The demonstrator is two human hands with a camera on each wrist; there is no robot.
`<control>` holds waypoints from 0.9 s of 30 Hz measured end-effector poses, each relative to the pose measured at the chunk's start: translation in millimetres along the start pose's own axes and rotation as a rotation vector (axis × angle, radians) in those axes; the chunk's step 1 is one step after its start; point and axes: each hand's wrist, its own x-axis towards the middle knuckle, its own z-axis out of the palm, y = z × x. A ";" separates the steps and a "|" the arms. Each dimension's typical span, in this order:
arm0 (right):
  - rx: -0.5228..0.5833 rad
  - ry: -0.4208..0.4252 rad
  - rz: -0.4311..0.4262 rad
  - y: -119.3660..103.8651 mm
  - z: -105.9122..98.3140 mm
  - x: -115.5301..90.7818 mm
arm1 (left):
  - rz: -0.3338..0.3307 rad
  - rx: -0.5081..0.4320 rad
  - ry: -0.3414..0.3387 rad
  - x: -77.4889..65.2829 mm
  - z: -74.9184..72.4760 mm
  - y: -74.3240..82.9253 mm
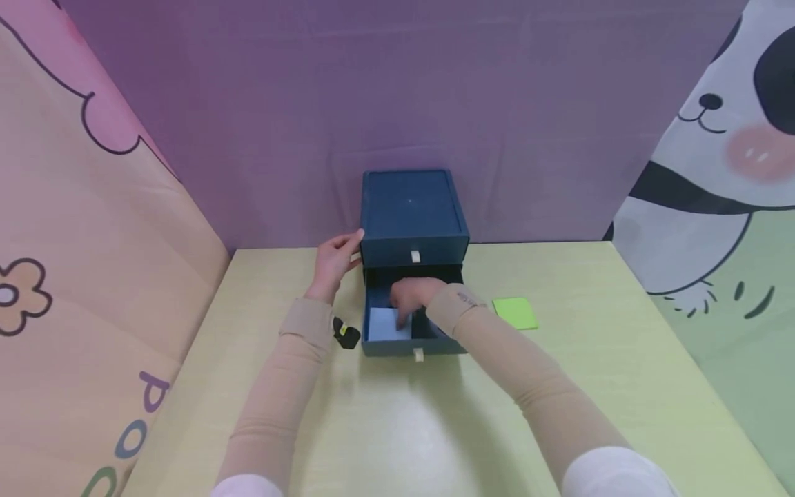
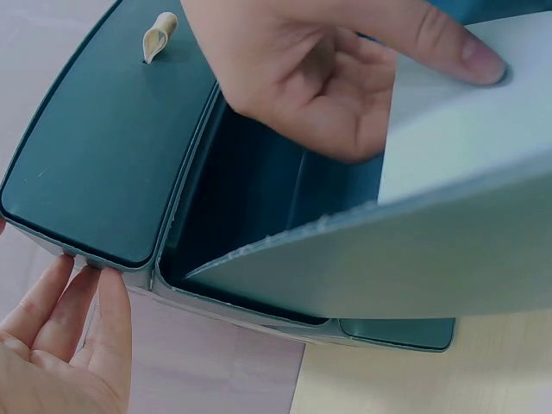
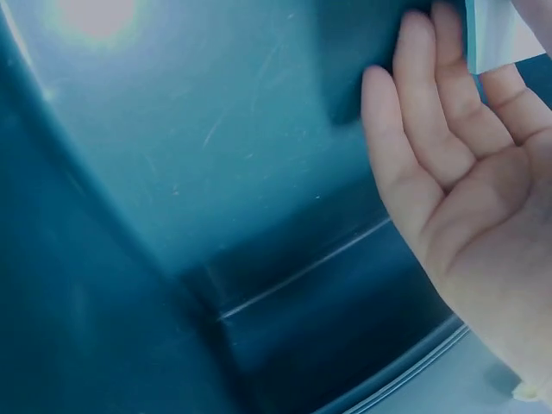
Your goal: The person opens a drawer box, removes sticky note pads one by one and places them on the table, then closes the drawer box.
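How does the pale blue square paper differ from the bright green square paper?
The pale blue paper is inside the dark blue lower drawer; the bright green paper lies on the yellowish table. The right hand touches the blue one; no hand touches the green one. Both look square.

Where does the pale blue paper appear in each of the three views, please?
Head: pale blue paper below centre, at the near left of the open drawer.
Left wrist: paper at upper right, cut off by the frame.
Right wrist: paper at top right.
Shared landmark: the right hand.
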 end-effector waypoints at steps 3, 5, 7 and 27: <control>0.064 -0.043 0.019 1.6 -0.9 -2.4 | -0.002 0.005 -0.004 -0.1 -0.1 0.2; 0.107 -0.071 0.013 3.2 -1.7 -3.3 | -0.005 0.007 -0.005 0.1 -0.1 0.1; 0.138 -0.097 -0.001 5.1 -2.9 -3.3 | -0.006 0.012 -0.006 0.3 -0.2 0.1; 0.455 -0.206 -0.030 16.7 -13.2 -4.0 | -0.020 0.026 0.002 -0.9 0.3 1.2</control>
